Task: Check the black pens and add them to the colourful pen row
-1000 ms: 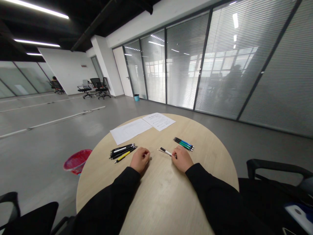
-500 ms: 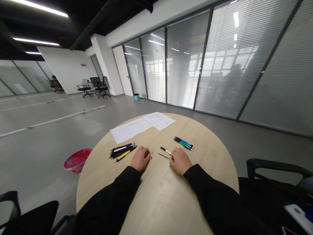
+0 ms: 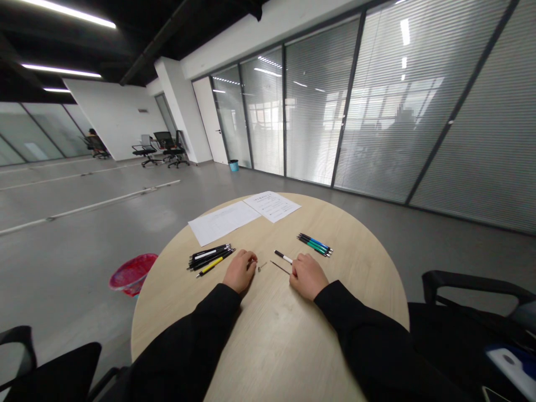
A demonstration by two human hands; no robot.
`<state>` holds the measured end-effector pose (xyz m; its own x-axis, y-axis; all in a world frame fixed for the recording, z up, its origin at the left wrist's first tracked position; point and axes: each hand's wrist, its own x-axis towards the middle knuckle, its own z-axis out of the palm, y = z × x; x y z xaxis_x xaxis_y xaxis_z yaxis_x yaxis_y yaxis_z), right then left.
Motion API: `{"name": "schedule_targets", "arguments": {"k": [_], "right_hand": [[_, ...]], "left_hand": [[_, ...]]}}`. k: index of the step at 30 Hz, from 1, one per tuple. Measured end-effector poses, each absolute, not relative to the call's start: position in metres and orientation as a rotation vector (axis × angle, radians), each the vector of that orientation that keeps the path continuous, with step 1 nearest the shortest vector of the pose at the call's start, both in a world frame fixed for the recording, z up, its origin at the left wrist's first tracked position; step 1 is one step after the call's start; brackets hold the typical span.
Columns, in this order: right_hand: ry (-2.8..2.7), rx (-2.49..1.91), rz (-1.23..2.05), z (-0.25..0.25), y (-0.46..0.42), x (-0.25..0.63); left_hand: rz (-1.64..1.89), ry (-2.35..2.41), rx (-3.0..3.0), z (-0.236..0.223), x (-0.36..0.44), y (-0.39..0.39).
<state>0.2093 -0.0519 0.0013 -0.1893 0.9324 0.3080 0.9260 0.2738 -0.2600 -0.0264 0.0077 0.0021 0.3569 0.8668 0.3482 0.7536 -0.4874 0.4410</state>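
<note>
1. Nearest: black sleeves (image 3: 188, 349) come in over the rim of a round pale-wood table (image 3: 276, 352), with both forearms resting on it.
2. The left hand (image 3: 240, 272) rests on the tabletop, its fingers curled in together. They may be pinching something tiny, but I cannot tell from here.
3. The right hand (image 3: 307, 276) also has its fingers curled and close together. Their tips are at the near end of a thin dark rod (image 3: 280, 267), possibly a pen refill. Contact looks likely, but I cannot tell whether they are clamped on it.
4. Between the hands lies a tiny metal part (image 3: 262, 267), just off the left fingertips. A black-and-white pen barrel (image 3: 283, 257) sits just beyond the rod.
5. Handling, my judgement: all three look light and stiff. The rod may be fragile, so take it near its middle. The smooth barrel could roll, so hold it around the body. Pinch the metal part between fingertips.
6. To the left lies a bundle of black pens with a yellow pen (image 3: 210, 267). To the right lies a bundle of blue and green pens (image 3: 315, 244).
7. Farther across the table are two printed sheets (image 3: 247, 215).
8. Beyond, a red bin (image 3: 133, 274) stands on the floor at left, and a glass wall with blinds (image 3: 318, 100) runs along the right.
</note>
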Motion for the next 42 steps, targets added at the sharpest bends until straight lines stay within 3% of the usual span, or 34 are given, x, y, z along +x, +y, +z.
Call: {"name": "schedule_targets", "arguments": {"k": [42], "right_hand": [[-2.273, -1.404, 0.045, 0.003, -0.052, 0.192]], "left_hand": [[0.883, 1.462, 2.381, -0.001, -0.027, 0.008]]}}
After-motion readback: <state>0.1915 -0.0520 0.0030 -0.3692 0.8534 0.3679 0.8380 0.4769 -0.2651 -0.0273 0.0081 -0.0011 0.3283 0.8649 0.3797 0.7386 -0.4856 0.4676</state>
